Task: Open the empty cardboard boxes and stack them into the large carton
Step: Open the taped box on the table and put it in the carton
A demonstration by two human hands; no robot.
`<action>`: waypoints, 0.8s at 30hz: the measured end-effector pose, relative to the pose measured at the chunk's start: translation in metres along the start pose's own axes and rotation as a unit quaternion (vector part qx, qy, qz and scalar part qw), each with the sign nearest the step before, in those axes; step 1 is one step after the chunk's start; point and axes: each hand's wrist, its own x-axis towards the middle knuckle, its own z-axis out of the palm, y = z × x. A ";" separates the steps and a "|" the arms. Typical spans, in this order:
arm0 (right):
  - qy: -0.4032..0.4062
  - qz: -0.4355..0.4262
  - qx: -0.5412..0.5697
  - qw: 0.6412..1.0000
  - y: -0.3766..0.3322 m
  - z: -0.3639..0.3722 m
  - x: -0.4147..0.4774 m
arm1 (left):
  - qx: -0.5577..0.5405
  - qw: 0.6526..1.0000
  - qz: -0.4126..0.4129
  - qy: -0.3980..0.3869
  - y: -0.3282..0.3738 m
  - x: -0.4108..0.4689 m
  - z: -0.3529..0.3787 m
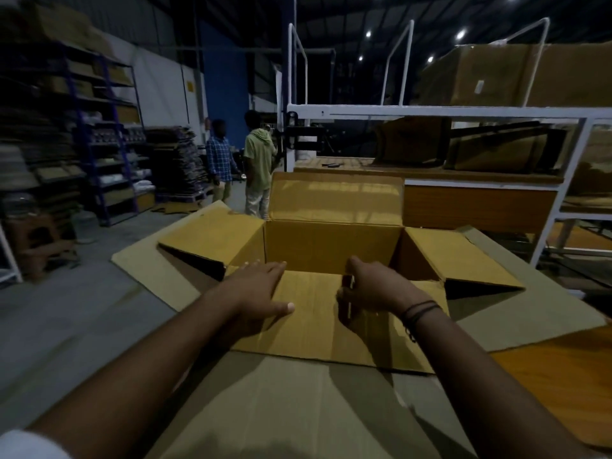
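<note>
Left hand (256, 289), fingers released, is pressing the near flap (311, 319) of the box (331, 243); right hand (374, 286) is grasping its edge. The box is sitting just beyond the fingers, over the carton (281, 409). Uneven pressing risks tearing the flap.

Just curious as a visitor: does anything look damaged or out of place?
Nothing much. The open box looks sound, left hand flat on its near flap, right hand gripping it. Only cardboard scraps lie loose on the floor, left.
</note>
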 end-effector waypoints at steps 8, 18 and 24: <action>0.089 -0.065 -0.075 0.991 0.000 0.034 0.007 | 0.004 0.992 0.008 0.130 -0.008 0.013 0.029; 0.164 -0.104 -0.020 0.981 -0.004 0.041 -0.002 | -0.078 0.974 0.030 0.213 -0.002 0.006 0.034; 0.230 -0.107 -0.055 0.966 -0.004 0.055 -0.001 | -0.107 0.959 0.013 0.262 -0.004 0.015 0.038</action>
